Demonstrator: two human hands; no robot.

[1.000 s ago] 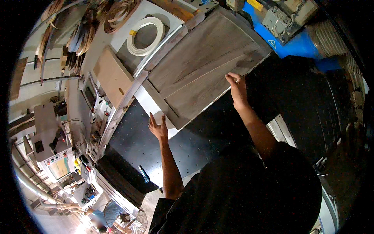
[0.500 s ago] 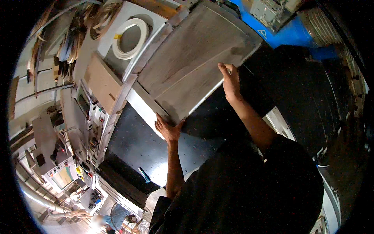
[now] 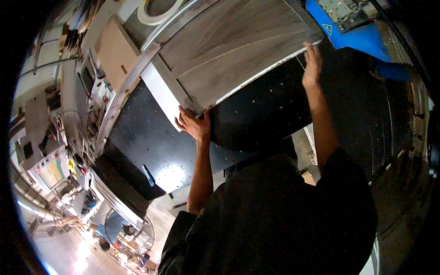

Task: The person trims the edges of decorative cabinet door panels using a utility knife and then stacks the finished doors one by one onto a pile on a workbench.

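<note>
A grey-brown wood-grained panel (image 3: 238, 41) with a white long edge lies on a black table (image 3: 151, 133) dotted with small holes. From under its left end shows a white board (image 3: 162, 98). My left hand (image 3: 195, 123) is at the panel's near corner, fingers spread over the ends of panel and white board. At the panel's right corner my right hand (image 3: 312, 66) rests its fingertips on the white edge, fingers stretched out and close together. Neither hand is wrapped round anything. The palm sides are mostly hidden.
A slim blue tool (image 3: 148, 175) lies on the table's near left part. Past the metal rail are a brown board (image 3: 117, 52) and a white coil (image 3: 151, 18). A blue machine (image 3: 348, 36) stands at the far right. A floor fan (image 3: 129, 229) and a person (image 3: 104, 243) are at lower left.
My right hand has slid along the white edge from its middle to the far right corner, and its fingers have straightened. My left hand stays at the near corner. The view has shifted.
</note>
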